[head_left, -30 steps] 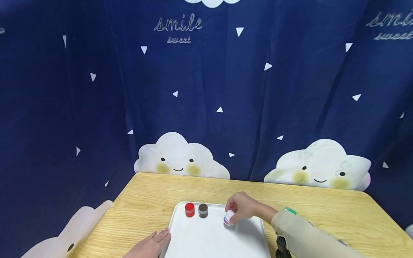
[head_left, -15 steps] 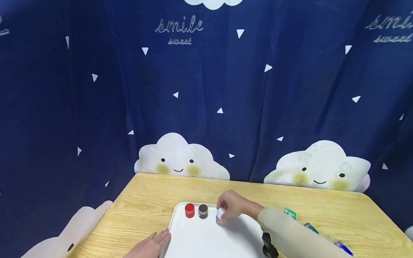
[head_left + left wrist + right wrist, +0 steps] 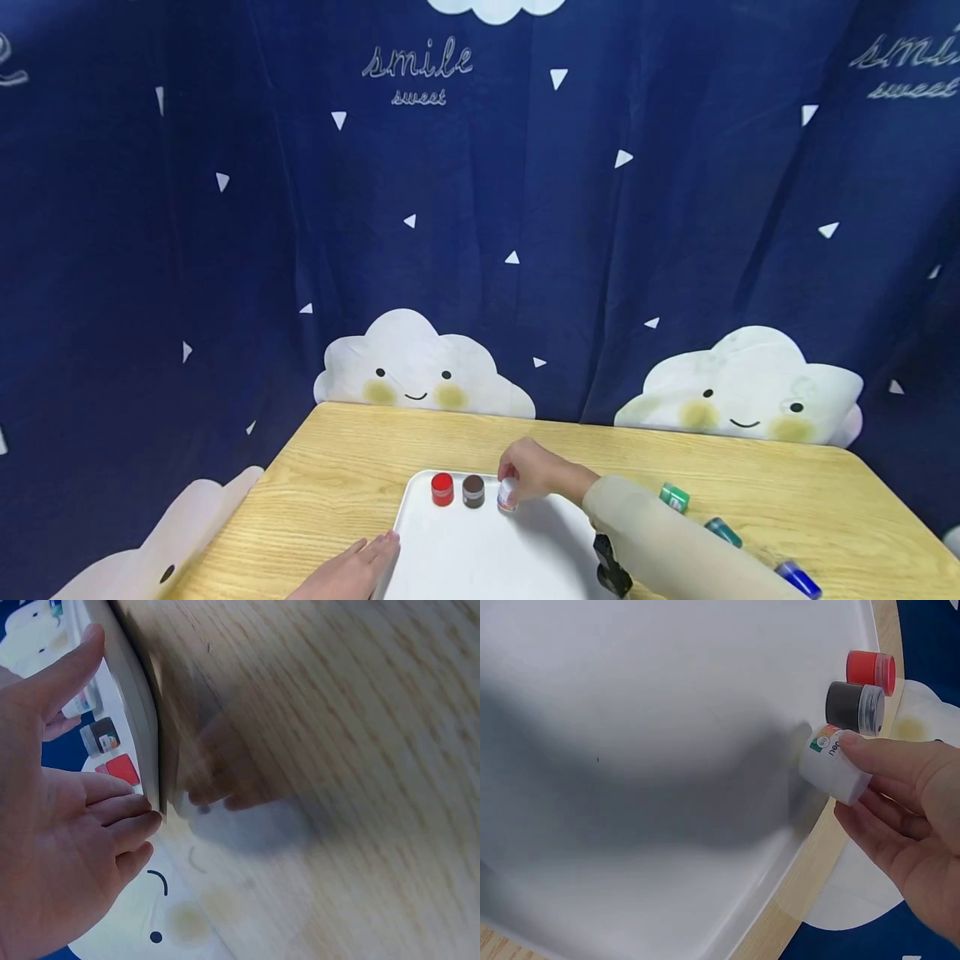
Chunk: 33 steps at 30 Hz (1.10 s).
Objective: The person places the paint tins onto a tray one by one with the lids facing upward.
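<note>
My right hand (image 3: 528, 472) pinches a small white paint jar (image 3: 826, 766) between thumb and fingers at the far side of the white tray (image 3: 487, 567). To its left a dark brown paint jar (image 3: 473, 492) and a red paint jar (image 3: 442, 489) stand on the tray; in the right wrist view the white one is close beside the brown one. My left hand (image 3: 352, 570) lies at the tray's left edge with its fingers extended, fingertips (image 3: 150, 819) right at the outer wall. The lower part of the tray is cut off in the head view.
On the wooden table (image 3: 345, 467), right of the tray, lie a green jar (image 3: 674, 497), a teal jar (image 3: 723, 532) and a blue jar (image 3: 798, 579) on their sides. My right forearm passes close by them. A dark blue curtain (image 3: 465, 183) hangs behind the table.
My right hand has moved left with the white paint jar, towards the brown one. The teal and blue jars have come into fuller view beside the forearm. My left hand stays put.
</note>
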Motion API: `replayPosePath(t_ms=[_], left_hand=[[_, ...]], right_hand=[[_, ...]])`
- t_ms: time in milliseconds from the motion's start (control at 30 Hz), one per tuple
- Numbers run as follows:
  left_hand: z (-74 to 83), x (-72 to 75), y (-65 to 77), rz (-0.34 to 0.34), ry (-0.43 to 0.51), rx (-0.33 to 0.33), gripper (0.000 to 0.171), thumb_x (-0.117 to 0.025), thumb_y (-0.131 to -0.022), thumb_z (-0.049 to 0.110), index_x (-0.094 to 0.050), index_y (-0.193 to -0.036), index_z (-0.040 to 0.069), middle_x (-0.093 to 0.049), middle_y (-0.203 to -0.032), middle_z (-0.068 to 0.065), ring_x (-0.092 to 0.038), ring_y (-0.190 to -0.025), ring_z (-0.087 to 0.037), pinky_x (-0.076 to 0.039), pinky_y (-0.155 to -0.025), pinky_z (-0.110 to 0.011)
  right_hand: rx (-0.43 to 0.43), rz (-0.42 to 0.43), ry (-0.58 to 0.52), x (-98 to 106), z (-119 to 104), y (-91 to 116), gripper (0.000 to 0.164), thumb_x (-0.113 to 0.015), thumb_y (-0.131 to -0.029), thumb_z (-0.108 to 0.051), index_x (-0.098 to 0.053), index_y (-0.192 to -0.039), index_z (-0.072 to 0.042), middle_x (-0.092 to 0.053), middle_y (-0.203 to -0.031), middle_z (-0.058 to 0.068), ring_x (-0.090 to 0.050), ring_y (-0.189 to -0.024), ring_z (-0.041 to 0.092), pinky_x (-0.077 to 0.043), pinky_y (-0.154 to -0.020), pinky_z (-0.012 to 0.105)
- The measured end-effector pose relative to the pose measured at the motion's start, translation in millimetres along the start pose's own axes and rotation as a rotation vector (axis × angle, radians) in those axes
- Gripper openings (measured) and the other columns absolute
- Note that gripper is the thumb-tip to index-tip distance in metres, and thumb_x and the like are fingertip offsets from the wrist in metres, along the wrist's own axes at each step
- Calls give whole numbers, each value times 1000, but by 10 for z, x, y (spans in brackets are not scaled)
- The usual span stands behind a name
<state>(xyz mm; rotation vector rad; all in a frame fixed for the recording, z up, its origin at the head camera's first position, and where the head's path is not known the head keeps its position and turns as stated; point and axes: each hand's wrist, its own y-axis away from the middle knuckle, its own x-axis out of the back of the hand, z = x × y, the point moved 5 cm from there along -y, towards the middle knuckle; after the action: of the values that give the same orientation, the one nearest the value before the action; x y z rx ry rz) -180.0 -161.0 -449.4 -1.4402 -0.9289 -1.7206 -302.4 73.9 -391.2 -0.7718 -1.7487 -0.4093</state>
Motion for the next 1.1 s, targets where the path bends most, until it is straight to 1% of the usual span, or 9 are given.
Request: replayPosePath(t_ms=[100,267,433,567,700,833,967,1100], left_hand=[[1,-1,-4,-7,-4,1,88,-60,-80,64,-50,-134,-4,-57,-136,-19,-56,-126,-28,-50,-104,-42],[14,5,-5,3,-37,-19,88,-59,-81,65,-51,-133,-5,-58,-134,-20,-57,-126,-27,-50,-104,-40],[16,6,-13,10,-52,-35,86,-57,-82,65,-52,-132,-5,-58,-134,-20,-57,-126,-26,-50,-104,-39],[9,-13,-25,5,-53,-41,84,-58,-83,63,-53,-132,-4,-58,-134,-20,-57,-126,-25,-50,-104,-39],[7,-34,-32,6,-61,-55,82,-58,-84,61,-53,-131,-6,-59,-133,-21,-57,-126,-26,-50,-103,-39],[18,-37,-31,23,-82,-75,80,-57,-85,60,-55,-129,-7,-60,-131,-22,-58,-124,-26,-51,-102,-39],[17,-37,-38,8,-77,-73,80,-57,-85,59,-54,-130,-7,-60,-131,-22,-58,-125,-26,-51,-102,-39],[11,-37,-44,-4,-73,-71,80,-57,-85,59,-54,-130,-7,-59,-132,-22,-57,-126,-26,-51,-102,-39]], right_hand=[[7,7,21,-15,-3,-16,22,-86,-62,-6,-72,-79,-3,-69,-69,3,-45,-60,-3,-40,-54,10],[25,6,56,-38,-28,-42,23,-86,-62,-8,-73,-79,-3,-68,-68,2,-43,-60,-3,-38,-54,10],[28,17,76,-45,-56,-63,24,-87,-60,-9,-73,-79,-3,-68,-69,1,-45,-61,-2,-40,-55,10],[34,31,79,-51,-90,-70,24,-88,-59,-9,-73,-77,-2,-68,-68,1,-43,-60,-2,-39,-54,10],[20,33,87,-70,-119,-61,24,-89,-59,-9,-72,-75,-2,-68,-68,1,-41,-60,-2,-37,-54,11],[-2,18,95,-87,-145,-51,26,-89,-59,-9,-72,-77,-2,-68,-71,2,-41,-62,0,-40,-57,13],[-15,2,104,-95,-159,-43,26,-88,-61,-8,-71,-80,-2,-66,-74,3,-40,-64,1,-41,-59,15],[-4,9,121,-71,-158,-34,27,-88,-61,-10,-70,-80,-2,-65,-73,3,-42,-64,2,-41,-59,15]])
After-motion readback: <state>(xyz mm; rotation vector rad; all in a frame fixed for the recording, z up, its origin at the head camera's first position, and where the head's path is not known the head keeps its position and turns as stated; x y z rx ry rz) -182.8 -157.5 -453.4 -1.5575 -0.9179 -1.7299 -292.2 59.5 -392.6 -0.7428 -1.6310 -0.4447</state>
